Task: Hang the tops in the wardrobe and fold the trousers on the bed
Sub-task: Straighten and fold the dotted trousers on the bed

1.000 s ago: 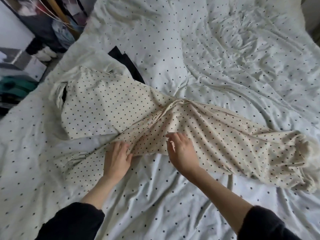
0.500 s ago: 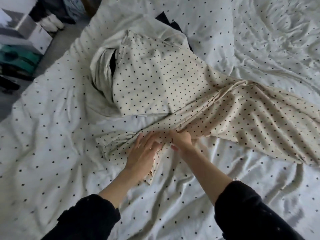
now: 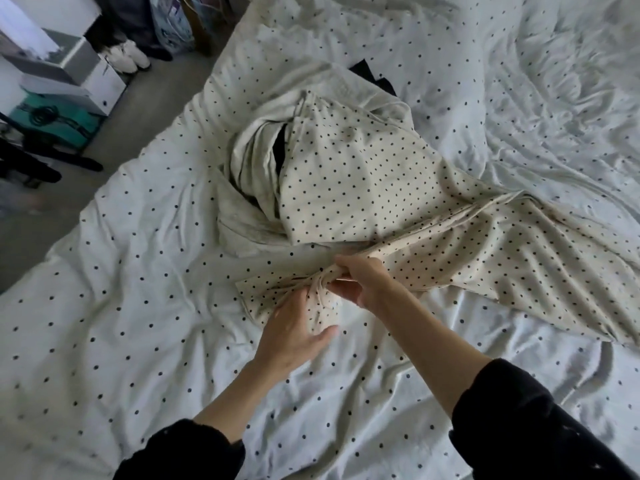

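Centrally, both hands' grip [image 3: 360, 282] on trousers [image 3: 433, 244].

The trousers [image 3: 349, 188] lie spread across the middle of the bed [image 3: 138, 323], one leg running off to the right. The left hand [image 3: 294, 332] and right hand [image 3: 360, 282] sit side by side on the near edge of the trousers. Behind the trousers a dark garment [image 3: 372, 77] lies on the bed. Left of the bed, on the floor [image 3: 138, 126], stand boxes [image 3: 69, 81] and shoes [image 3: 130, 55].
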Demonstrator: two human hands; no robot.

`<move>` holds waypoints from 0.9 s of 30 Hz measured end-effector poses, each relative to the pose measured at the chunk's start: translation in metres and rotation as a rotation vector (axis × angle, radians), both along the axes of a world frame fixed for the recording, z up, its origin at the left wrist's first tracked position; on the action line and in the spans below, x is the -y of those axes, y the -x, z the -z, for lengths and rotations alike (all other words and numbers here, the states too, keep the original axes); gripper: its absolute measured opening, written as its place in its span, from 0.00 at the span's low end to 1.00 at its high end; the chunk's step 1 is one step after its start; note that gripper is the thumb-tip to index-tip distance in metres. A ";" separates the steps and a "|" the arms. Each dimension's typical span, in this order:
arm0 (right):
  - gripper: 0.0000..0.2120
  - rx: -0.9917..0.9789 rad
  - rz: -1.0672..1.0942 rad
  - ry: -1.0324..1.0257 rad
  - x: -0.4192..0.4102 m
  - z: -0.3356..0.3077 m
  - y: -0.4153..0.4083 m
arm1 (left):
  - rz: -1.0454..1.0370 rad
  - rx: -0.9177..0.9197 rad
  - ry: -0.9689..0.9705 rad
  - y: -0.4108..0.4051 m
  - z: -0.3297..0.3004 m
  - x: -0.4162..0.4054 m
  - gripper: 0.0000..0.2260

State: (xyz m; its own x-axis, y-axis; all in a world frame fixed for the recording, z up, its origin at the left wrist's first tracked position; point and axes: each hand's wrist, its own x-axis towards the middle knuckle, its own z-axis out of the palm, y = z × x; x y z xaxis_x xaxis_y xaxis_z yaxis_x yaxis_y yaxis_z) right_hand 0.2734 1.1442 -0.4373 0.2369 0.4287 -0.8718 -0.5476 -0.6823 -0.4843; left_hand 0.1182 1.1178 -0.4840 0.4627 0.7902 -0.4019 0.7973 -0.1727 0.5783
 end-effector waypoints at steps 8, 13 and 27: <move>0.07 -0.141 0.284 -0.076 -0.036 -0.058 -0.018 | -0.126 0.166 -0.113 0.000 -0.067 -0.073 0.05; 0.08 -0.079 0.253 -0.105 -0.079 -0.099 -0.043 | -0.102 0.381 0.134 -0.007 -0.129 -0.156 0.04; 0.14 0.991 -0.387 -0.405 -0.128 -0.045 -0.061 | -0.202 0.182 -0.202 -0.059 -0.064 -0.272 0.19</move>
